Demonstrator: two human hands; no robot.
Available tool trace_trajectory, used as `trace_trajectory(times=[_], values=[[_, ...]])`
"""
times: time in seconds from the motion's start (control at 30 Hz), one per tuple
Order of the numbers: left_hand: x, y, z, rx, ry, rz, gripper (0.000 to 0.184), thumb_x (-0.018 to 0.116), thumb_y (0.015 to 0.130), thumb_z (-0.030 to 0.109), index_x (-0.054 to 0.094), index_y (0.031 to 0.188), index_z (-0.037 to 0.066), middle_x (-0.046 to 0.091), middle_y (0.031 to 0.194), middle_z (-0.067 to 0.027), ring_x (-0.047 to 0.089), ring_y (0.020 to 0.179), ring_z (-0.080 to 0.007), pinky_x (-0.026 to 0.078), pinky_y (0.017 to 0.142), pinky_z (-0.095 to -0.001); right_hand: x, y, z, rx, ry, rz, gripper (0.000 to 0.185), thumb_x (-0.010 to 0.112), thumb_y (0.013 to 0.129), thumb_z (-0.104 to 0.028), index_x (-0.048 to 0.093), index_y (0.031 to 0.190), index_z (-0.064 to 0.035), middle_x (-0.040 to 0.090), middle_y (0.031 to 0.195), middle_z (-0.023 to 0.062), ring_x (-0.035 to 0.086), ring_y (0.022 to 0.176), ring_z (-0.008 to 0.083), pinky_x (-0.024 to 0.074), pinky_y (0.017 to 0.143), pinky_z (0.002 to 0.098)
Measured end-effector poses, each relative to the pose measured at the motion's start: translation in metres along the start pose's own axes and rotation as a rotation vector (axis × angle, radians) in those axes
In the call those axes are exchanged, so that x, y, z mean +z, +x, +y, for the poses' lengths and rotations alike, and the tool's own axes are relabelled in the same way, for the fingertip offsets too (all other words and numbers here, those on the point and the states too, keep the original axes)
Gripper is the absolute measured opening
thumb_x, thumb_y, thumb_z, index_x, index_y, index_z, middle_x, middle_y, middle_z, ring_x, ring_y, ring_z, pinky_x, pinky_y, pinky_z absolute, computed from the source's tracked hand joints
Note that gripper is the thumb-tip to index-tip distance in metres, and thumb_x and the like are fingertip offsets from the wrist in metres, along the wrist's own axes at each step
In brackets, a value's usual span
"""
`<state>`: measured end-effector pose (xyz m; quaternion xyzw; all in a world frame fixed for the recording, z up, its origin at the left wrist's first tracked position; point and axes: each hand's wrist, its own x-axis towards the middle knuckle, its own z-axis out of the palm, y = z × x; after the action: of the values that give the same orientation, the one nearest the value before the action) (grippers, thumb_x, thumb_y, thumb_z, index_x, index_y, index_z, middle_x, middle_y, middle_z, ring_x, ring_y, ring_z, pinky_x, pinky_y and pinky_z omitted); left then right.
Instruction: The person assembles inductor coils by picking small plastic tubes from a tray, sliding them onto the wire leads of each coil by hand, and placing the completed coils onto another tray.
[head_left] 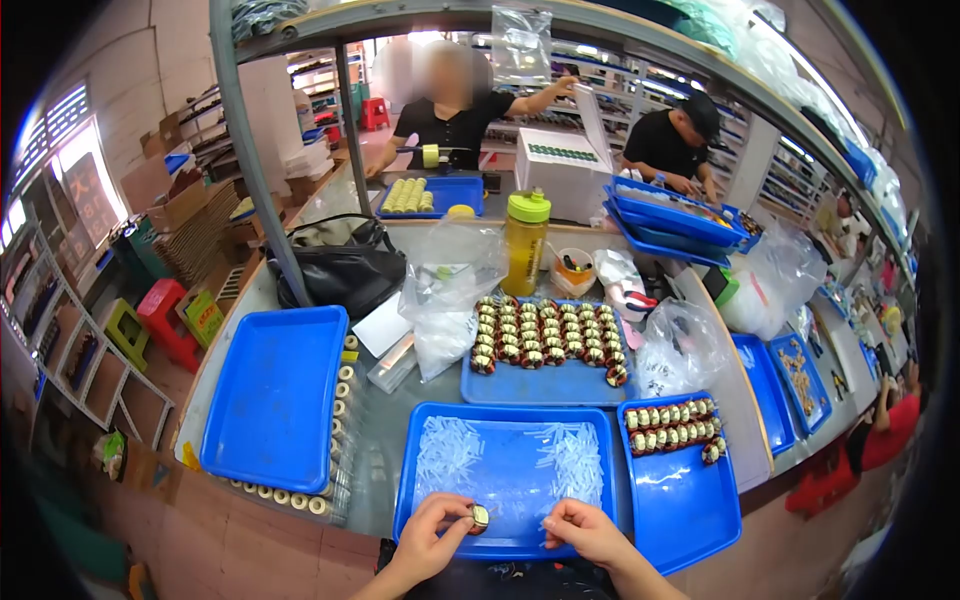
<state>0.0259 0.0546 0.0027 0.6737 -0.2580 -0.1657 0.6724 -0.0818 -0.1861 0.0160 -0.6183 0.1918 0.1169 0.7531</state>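
Over the front part of the central blue tray (510,412), my left hand (436,532) pinches a small round part (479,518) with a pale yellow top and dark reddish sides. My right hand (583,530) is at the tray's front right, its thumb and fingertips closed on a thin translucent strip (548,531). The two hands are apart. In the tray lie two heaps of pale translucent strips, a left heap (450,452) and a right heap (575,465).
Behind sits a blue tray (530,385) with rows of round parts; another such tray (685,505) is at right. A blue tray (275,395) rests on ring-shaped parts at left. A yellow-green bottle (525,245), plastic bags and a black bag (345,265) stand behind. Two people work across the bench.
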Motion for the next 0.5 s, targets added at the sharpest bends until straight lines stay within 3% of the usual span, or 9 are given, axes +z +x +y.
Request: trace_trajectory(times=[0.17, 0.2, 0.23, 0.33, 0.5], values=[[0.007, 0.002, -0.003, -0.041, -0.083, 0.017, 0.010, 0.057, 0.092, -0.005, 0.058, 0.102, -0.003, 0.054, 0.121, -0.0160, 0.064, 0.104, -0.0213, 0.055, 0.089, -0.0320, 0.017, 0.009, 0.014, -0.001, -0.041, -0.176, 0.025, 0.062, 0.098, -0.017, 0.055, 0.116, -0.0004, 0.064, 0.100, 0.0093, 0.067, 0.094, 0.0171, 0.0545, 0.083, 0.0295], [0.012, 0.003, -0.001, -0.047, -0.132, 0.029, 0.010, 0.060, 0.092, -0.003, 0.060, 0.101, -0.002, 0.055, 0.120, -0.0155, 0.063, 0.106, -0.0223, 0.054, 0.090, -0.0328, 0.019, 0.013, 0.015, 0.006, -0.017, -0.226, 0.043, 0.062, 0.097, -0.011, 0.044, 0.134, -0.0021, 0.058, 0.117, 0.0127, 0.064, 0.106, 0.0200, 0.0538, 0.091, 0.0319], [0.016, 0.005, 0.001, -0.052, -0.181, 0.042, 0.010, 0.062, 0.091, -0.001, 0.061, 0.101, 0.000, 0.056, 0.119, -0.0150, 0.062, 0.108, -0.0233, 0.053, 0.090, -0.0336, 0.025, 0.013, 0.013, -0.077, -0.001, -0.225, 0.049, 0.064, 0.096, -0.010, 0.040, 0.138, -0.0027, 0.056, 0.118, 0.0122, 0.063, 0.106, 0.0193, 0.0535, 0.091, 0.0318], [0.023, 0.013, -0.002, 0.109, 0.051, 0.001, 0.011, 0.064, 0.089, 0.001, 0.061, 0.100, 0.002, 0.056, 0.120, -0.0150, 0.058, 0.113, -0.0260, 0.047, 0.096, -0.0362, 0.043, 0.017, 0.006, -0.248, 0.061, -0.240, 0.069, 0.066, 0.092, -0.003, 0.026, 0.149, -0.0055, 0.051, 0.126, 0.0105, 0.060, 0.111, 0.0189, 0.0517, 0.096, 0.0330], [0.038, 0.015, 0.004, 0.095, -0.017, 0.082, 0.010, 0.065, 0.089, 0.004, 0.061, 0.097, 0.003, 0.058, 0.116, -0.0151, 0.054, 0.113, -0.0266, 0.043, 0.098, -0.0364, 0.054, 0.029, 0.023, -0.345, 0.309, -0.263, 0.061, 0.063, 0.094, -0.002, 0.032, 0.146, -0.0040, 0.051, 0.126, 0.0084, 0.059, 0.113, 0.0180, 0.0507, 0.098, 0.0325]])
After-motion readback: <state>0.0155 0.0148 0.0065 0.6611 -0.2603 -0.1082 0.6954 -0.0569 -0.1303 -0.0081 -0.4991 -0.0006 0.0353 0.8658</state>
